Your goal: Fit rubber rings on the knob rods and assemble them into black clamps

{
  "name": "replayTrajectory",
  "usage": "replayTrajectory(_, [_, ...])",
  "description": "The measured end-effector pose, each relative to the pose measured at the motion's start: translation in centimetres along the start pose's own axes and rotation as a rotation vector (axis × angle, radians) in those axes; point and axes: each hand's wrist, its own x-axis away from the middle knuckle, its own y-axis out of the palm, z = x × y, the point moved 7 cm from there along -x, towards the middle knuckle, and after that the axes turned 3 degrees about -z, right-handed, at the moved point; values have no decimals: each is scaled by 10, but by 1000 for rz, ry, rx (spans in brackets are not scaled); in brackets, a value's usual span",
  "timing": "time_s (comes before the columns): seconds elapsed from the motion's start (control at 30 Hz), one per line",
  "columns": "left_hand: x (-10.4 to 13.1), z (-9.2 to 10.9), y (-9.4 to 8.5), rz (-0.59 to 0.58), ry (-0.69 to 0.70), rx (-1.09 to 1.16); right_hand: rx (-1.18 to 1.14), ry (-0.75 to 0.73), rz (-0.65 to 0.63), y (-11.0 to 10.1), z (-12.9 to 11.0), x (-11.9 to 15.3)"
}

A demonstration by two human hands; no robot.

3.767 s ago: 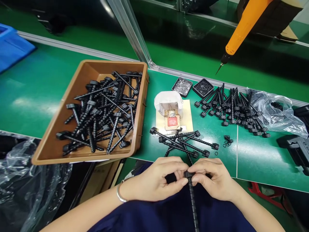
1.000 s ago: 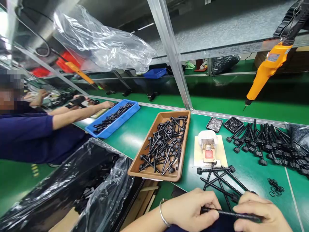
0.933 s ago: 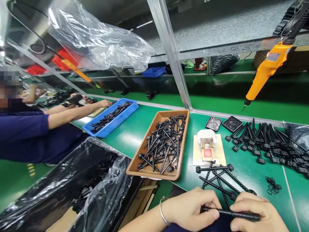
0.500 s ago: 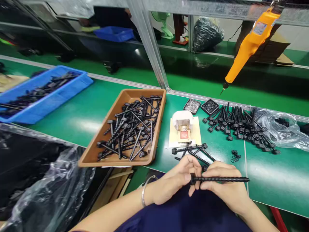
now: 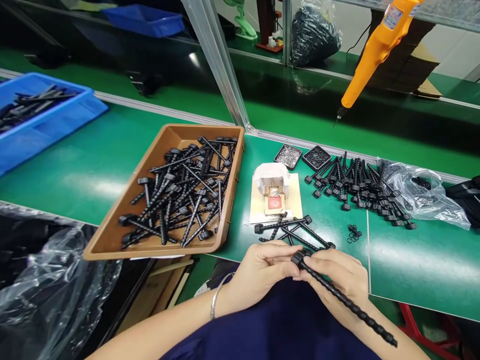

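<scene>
A black ribbed rod with a chunky faceted head (image 5: pixel 350 304) is held in front of my body, slanting down to the lower right. My left hand (image 5: pixel 260 265) pinches the head between thumb and fingers. Just behind the head, my right hand (image 5: pixel 339 272) is closed around the rod, and its thumb is partly hidden. Several similar rods (image 5: pixel 288 227) lie crossed on the green table beyond my hands. Small black rings (image 5: pixel 353 233) are scattered to their right.
A brown tray (image 5: pixel 231 200) of black rods stands left of a small fixture (image 5: pixel 275 195) on a pale board. Behind are two small trays of tiny parts (image 5: pixel 288 156), a rod pile (image 5: pixel 360 185) and a plastic bag (image 5: pixel 442 200). An orange electric screwdriver (image 5: pixel 369 60) hangs above.
The rod has turned from nearly level to slanting down toward the lower right. My left fingers have closed on its head, and my right hand has moved up close to it. The view has shifted.
</scene>
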Motion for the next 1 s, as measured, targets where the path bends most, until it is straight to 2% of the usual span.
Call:
replayTrajectory(0.1, [2, 4, 2, 22, 50, -75, 192, -99, 60, -3, -7, 7])
replayTrajectory(0.17, [4, 14, 6, 20, 154, -260, 239, -130, 30, -1, -9, 12])
replayTrajectory(0.27, [8, 32, 11, 12, 352, -590, 190, -134, -61, 2, -8, 15])
replayTrajectory(0.33, [11, 41, 12, -1, 443, -716, 81, -78, -97, 1, -5, 14])
replayTrajectory(0.47, [17, 51, 18, -97, 542, -893, -256, 219, -88, -1, 17, 14])
replayTrajectory(0.6, [21, 49, 27, -207, 519, -1002, -655, 621, -159, 19, 40, 21])
replayTrajectory(0.67, [22, 47, 31, -240, 502, -1035, -755, 787, -183, 29, 46, 25])
replayTrajectory(0.73, [23, 45, 35, -266, 505, -1078, -786, 857, -188, 32, 49, 26])
replayTrajectory(0.87, [27, 42, 39, -343, 512, -1157, -758, 743, -218, 31, 44, 26])
replayTrajectory(1.0, [27, 40, 38, -414, 470, -1143, -583, 472, -215, 21, 36, 25])
